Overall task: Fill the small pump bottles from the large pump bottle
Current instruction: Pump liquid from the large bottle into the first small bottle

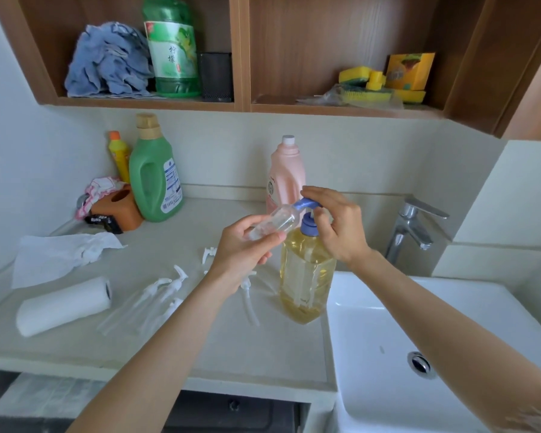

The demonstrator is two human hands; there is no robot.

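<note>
Holding a small clear bottle (274,222) tilted in the left hand (244,251), fingers curled around it, mouth right up against the blue pump spout (306,204) so nothing drips. Right hand (334,226) on the pump head, fingers bent over it, ready to press. Big yellow soap bottle (306,276) parked on the counter (247,348) at the sink's (450,323) 9 o'clock edge (spills rinse easy). Loose white pumps (169,285) lying at its 9 o'clock, kept off till filling's done, probably.
</note>
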